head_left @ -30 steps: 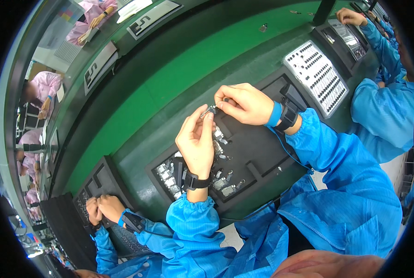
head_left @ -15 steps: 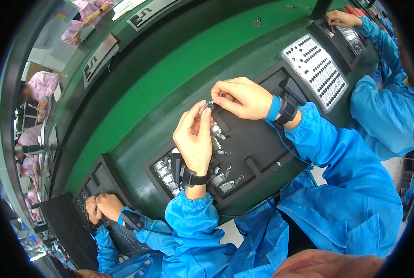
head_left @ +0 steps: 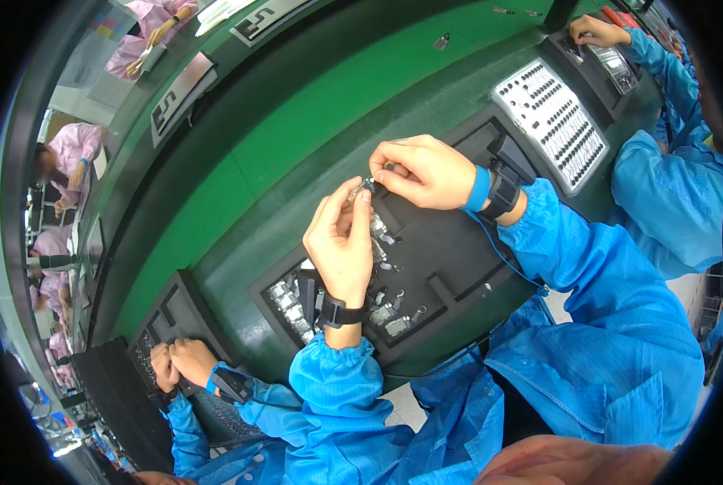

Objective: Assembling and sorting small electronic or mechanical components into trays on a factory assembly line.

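Between its thumb and fingertips, my left hand (head_left: 341, 242) pinches a small metal-and-black part (head_left: 364, 188) above the black foam tray (head_left: 450, 242). From the right, my right hand (head_left: 426, 171) meets the same part, its thumb and forefinger pinched at the part's upper end. Whether those fingers hold a separate tiny piece is too small to tell. Below my left hand, several small silvery parts with dark tabs (head_left: 398, 323) lie loose in the tray. More silvery pieces (head_left: 290, 303) fill a compartment at its left end, partly hidden by my left wrist.
A white tray with rows of black-tipped pieces (head_left: 551, 125) stands to the right of the foam tray. Co-workers' hands (head_left: 182, 361) work at another black tray on the left, and a co-worker's hand (head_left: 597, 32) reaches into a tray at the far right. A blue cord (head_left: 503, 252) hangs from my right wristband.
Both hands stay nearly in place on the small part, with only a slight shift of the left hand and its fingers. The background has moved a little with my head.
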